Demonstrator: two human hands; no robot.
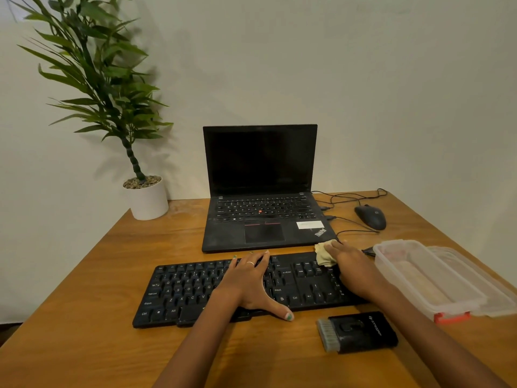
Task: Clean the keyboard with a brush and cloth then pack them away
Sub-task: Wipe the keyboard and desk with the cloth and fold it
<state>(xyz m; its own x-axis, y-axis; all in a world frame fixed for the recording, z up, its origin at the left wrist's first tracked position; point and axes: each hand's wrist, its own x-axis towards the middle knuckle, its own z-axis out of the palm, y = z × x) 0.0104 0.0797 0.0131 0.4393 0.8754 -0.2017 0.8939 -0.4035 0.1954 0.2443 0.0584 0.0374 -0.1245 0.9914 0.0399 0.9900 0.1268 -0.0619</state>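
Note:
A black keyboard lies across the wooden desk in front of me. My left hand rests flat on its middle keys, fingers spread straight and thumb at the front edge. My right hand presses a pale yellow cloth onto the keyboard's upper right corner; the cloth sticks out from under the fingers. A black brush with light bristles on its left end lies on the desk just in front of the keyboard's right part, untouched.
A clear plastic box with a red clip stands at the right, its lid beside it. Behind the keyboard are an open black laptop, a wired mouse and a potted plant.

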